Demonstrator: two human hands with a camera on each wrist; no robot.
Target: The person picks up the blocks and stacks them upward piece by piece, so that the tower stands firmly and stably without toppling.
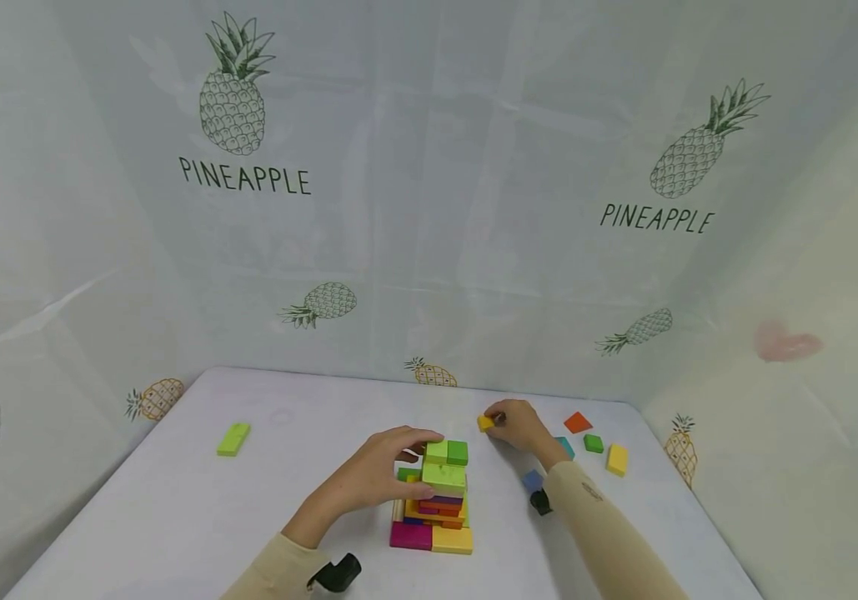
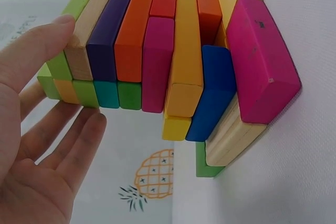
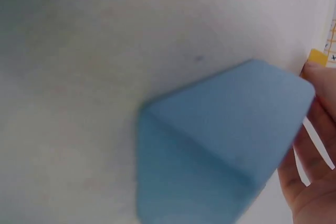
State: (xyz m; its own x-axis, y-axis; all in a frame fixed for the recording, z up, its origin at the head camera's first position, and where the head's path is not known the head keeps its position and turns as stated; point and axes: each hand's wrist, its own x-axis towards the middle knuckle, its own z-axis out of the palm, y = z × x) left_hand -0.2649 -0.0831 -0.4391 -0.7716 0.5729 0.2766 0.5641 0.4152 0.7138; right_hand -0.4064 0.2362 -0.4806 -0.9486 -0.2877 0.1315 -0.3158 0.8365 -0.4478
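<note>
A tower of coloured wooden blocks [image 1: 444, 479] stands on the table, also filling much of the left wrist view. My left hand [image 1: 379, 468] holds its upper part loosely, the thumb [image 2: 55, 35] against a light green block and fingers passing behind the tower. Light and darker green blocks form the top. To the right and farther back, my right hand [image 1: 520, 425] pinches a small yellow block [image 1: 484, 423] between thumb and fingertips. Most of that block is hidden by the fingers in the right wrist view, where a blue block [image 3: 220, 129] lies close to the camera.
A light green block [image 1: 233, 439] lies alone at the left. To the right of my right hand lie an orange-red triangular block [image 1: 578, 422], a green block [image 1: 594, 443], a yellow block [image 1: 618, 459] and a teal block [image 1: 566, 447]. A pineapple-printed sheet [image 1: 429, 208] hangs behind the table.
</note>
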